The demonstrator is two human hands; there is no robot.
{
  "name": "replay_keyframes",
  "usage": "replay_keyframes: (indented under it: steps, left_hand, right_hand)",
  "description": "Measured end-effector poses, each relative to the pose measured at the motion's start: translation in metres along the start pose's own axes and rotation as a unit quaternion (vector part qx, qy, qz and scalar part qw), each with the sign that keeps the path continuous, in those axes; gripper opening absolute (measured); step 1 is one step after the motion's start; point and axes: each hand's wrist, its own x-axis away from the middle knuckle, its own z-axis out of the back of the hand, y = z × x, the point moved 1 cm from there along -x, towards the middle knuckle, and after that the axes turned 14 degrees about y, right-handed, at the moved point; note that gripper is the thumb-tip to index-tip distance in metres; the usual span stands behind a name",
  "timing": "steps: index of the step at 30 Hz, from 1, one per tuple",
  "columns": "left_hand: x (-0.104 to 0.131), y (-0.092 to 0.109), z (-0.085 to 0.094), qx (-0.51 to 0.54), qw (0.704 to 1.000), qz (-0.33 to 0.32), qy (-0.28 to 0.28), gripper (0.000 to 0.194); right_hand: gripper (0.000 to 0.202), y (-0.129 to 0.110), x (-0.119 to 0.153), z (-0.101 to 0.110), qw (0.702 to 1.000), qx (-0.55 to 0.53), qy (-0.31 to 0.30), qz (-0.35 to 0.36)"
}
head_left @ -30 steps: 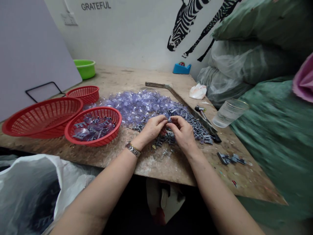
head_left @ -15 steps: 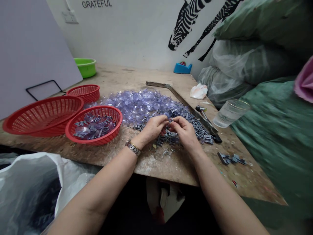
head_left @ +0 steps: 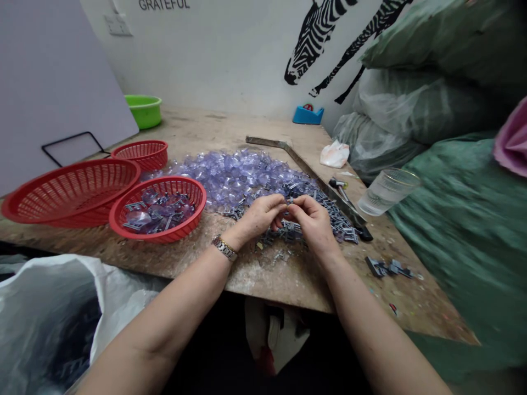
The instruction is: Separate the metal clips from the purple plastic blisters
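Left hand [head_left: 263, 213] and right hand [head_left: 313, 219], fingertips nearly closed, pinch a small part [head_left: 290, 202], presumably for control; grey parts [head_left: 341, 224] adjoin right.

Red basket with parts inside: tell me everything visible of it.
The round red plastic basket has slotted walls and a thick rim. It stands upright on the worn wooden table, partly filled with loose translucent purple plastic pieces and grey ladder-like frames. A larger red plastic basket stands close by, contact unclear; the left hand is apart.
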Motion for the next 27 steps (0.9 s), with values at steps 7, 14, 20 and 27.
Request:
replay_keyframes:
  steps: [7,14,20,27]
  left_hand:
    - [0.002,0.002,-0.002,0.006,0.999,-0.027,0.031,0.019]
    - [0.000,0.001,-0.004,0.041,0.998,0.022,0.042,0.008]
    - [-0.001,0.003,-0.001,0.038,0.997,0.055,0.026,0.011]
    - [-0.004,0.020,0.026,0.305,0.925,-0.068,0.215,0.024]
  right_hand:
    - [0.014,-0.003,0.002,0.000,0.972,0.115,0.072,0.194]
    - [0.017,-0.006,0.003,0.003,0.939,0.187,0.091,0.274]
    - [0.014,-0.006,0.003,0.004,0.937,0.196,0.073,0.281]
    - [0.023,-0.004,0.002,0.006,0.950,0.154,0.065,0.265]
